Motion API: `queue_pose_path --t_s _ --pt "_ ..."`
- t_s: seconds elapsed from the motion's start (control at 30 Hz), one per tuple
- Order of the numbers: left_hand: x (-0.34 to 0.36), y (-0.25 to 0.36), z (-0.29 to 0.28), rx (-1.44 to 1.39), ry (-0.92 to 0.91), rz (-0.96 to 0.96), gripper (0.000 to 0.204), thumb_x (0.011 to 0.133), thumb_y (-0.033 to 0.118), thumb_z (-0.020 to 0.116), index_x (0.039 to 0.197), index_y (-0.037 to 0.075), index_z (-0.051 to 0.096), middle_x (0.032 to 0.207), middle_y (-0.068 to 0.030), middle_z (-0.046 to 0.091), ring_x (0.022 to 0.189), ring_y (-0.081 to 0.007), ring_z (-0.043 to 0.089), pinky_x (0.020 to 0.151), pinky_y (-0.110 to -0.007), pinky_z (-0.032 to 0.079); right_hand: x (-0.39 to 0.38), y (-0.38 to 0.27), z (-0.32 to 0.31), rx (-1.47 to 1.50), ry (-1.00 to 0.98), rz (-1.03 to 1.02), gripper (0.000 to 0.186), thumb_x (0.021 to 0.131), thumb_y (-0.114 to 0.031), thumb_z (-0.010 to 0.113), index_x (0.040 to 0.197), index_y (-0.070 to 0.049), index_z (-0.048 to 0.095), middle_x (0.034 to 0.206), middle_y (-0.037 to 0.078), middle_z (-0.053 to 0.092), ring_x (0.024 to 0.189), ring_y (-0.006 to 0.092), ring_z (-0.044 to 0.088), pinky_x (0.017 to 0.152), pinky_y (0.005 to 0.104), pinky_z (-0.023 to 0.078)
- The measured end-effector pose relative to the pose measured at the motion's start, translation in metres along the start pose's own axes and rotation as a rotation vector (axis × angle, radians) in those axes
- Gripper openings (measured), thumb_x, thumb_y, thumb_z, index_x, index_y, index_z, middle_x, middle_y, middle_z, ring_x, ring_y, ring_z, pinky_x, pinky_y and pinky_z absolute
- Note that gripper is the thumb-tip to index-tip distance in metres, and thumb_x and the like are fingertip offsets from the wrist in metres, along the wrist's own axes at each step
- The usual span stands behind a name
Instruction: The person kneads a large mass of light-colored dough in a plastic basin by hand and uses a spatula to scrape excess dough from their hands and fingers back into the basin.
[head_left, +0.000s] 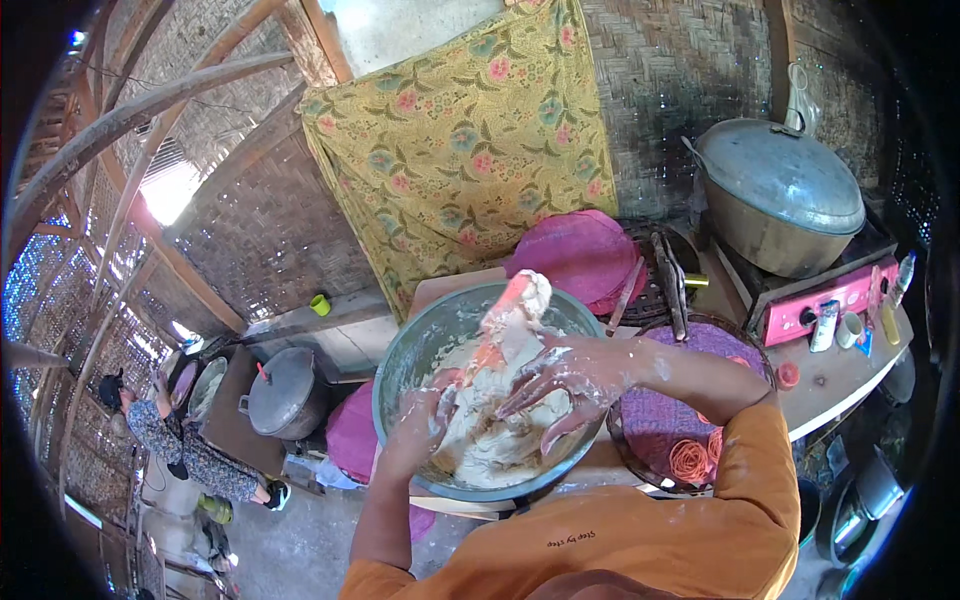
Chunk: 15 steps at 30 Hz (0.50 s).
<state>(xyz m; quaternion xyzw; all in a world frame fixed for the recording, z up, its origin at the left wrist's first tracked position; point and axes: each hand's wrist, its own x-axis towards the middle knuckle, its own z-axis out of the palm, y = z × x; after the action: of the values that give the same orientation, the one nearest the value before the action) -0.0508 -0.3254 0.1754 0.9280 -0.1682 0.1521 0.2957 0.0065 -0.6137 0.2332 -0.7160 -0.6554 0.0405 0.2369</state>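
Note:
A wide grey-green basin (388, 385) stands before me, holding pale, sticky dough (490, 455) with a brownish patch in its middle. Across it slants an orange paddle-like utensil (488, 355), thickly coated with dough at its far end. My left hand (425, 420) is at the basin's left side, its fingers closed around the utensil's near end; dough partly hides them. My right hand (570, 385) hangs over the dough from the right, fingers spread and smeared with white. Its upper edge is close to the utensil; I cannot tell whether they touch.
Right of the basin lies a round tray with purple cloth (650, 420) and orange-red coiled strands (688, 460). Behind are pink-purple covers (575, 255) and tongs (670, 285). A large lidded pot (780, 200) sits on a pink-fronted stove (830, 300). Another person (195, 455) stands far left, near a lidded pot (285, 395).

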Motion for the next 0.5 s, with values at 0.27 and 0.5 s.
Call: queue_pose_path --t_s 0.27,0.5 --pt "0.020 0.012 -0.030 -0.103 -0.044 -0.100 0.027 0.099 0.018 0.045 0.113 -0.001 0.059 0.095 -0.0117 0.065 0.079 -0.0172 0.059 0.071 -0.032 0.048 0.004 0.013 0.019 -0.236 0.008 -0.060 0.056 0.080 -0.054 0.067 0.122 -0.016 0.065 0.111 0.012 0.067 0.102 0.0331 0.064 0.113 0.0632 0.013" --pt "0.014 0.014 -0.020 0.038 -0.145 -0.059 0.028 0.099 0.017 0.045 0.113 -0.001 0.060 0.092 -0.0156 0.065 0.075 -0.0188 0.059 0.070 -0.034 0.048 0.005 0.039 0.046 -0.402 -0.066 0.063 0.056 0.081 -0.050 0.065 0.121 -0.012 0.063 0.110 0.014 0.062 0.103 0.0347 0.061 0.101 0.0566 0.037"
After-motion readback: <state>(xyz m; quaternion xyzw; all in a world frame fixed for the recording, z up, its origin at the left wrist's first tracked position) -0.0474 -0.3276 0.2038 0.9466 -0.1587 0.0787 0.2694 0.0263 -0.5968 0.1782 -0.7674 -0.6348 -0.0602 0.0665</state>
